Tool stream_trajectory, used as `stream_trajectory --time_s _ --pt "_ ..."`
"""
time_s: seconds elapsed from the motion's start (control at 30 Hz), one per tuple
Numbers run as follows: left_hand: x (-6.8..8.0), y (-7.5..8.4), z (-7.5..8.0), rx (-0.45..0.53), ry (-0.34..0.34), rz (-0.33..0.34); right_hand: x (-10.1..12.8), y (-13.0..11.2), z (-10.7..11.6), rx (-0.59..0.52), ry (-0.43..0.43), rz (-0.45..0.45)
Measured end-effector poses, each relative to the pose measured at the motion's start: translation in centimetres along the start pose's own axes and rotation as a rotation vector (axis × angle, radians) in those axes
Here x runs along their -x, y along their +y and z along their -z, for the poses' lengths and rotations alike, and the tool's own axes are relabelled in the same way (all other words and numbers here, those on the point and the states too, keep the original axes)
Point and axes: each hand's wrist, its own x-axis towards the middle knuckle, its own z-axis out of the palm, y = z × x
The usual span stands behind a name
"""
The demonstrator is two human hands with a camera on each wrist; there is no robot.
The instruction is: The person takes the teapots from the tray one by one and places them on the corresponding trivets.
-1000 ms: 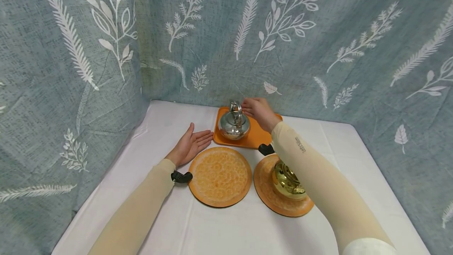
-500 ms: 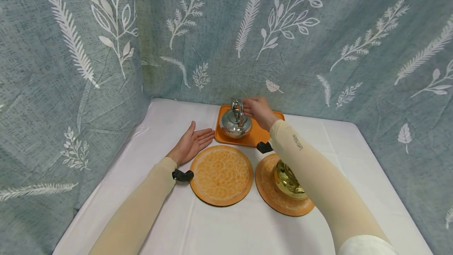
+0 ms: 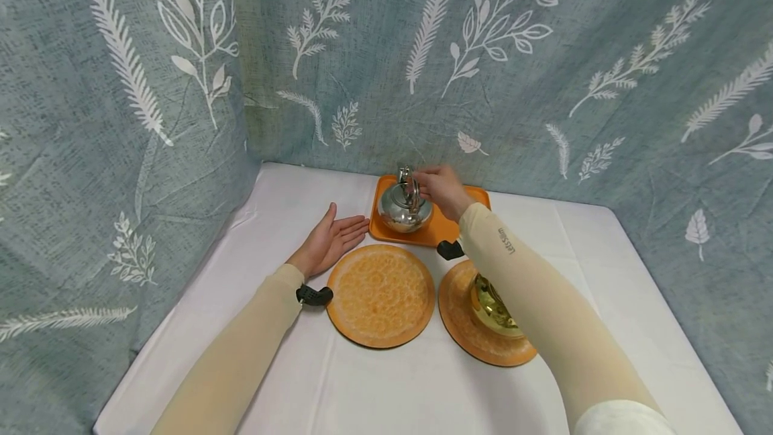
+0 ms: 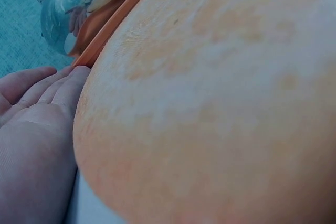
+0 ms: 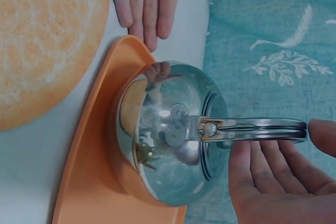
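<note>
— Fingers of the right hand (image 3: 443,188) were at the upright handle (image 5: 252,128) of the silver kettle (image 3: 404,207), but the grip hadn't closed: in the wrist view the palm lay spread under the bail, four fingers nearly straight on one side, the thumb tip just off its far end. Nothing was curled round it.

— So where did the kettle sit under that hand?

— Directly below it, on the orange tray (image 3: 443,228), toward the tray's left part. I'd judge that the risk started there. The bail looked thin and polished, and it seemed to pivot on a small rivet, so a loose pinch could have let the body swing or tip as it came up.

— What was near enough to be hit?

— Just nearer the person than the tray lay a bare orange plate (image 3: 380,294). Beside that, under the right forearm, a second plate (image 3: 465,331) carried a gold pot (image 3: 490,307). A sleeve dragged low could have knocked the pot, to my mind.

— And the other hand?

— The left hand (image 3: 331,240) lay flat on the white bench (image 3: 284,200), palm up, fingers straight, fingertips just beside the tray's left edge and holding nothing. A swinging kettle, or a tray nudged leftward, could have caught those fingertips.

— Anything inside the kettle?

— Couldn't tell; the lid was on.
</note>
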Motion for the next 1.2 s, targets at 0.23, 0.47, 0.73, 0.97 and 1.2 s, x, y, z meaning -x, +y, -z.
stream_trajectory --time_s 0.23,0.47,0.73,0.97,1.2 --pt "0.0 0.2 -0.2 0.001 0.01 0.002 -0.2 0.2 -0.2 0.016 -0.006 -0.002" --pt "0.0 0.3 -0.2 -0.003 0.03 0.005 -0.2 0.0 -0.3 -0.042 -0.02 -0.01" --pt "0.1 0.0 -0.2 -0.011 0.028 0.005 -0.4 0.5 -0.6 -0.138 -0.007 -0.001" --pt "0.0 0.0 -0.2 -0.027 0.026 0.001 -0.5 1.0 -0.9 -0.179 0.016 0.014" --pt "0.0 -0.1 -0.2 -0.031 0.019 -0.003 -0.4 1.2 -1.3 -0.21 0.038 0.025"
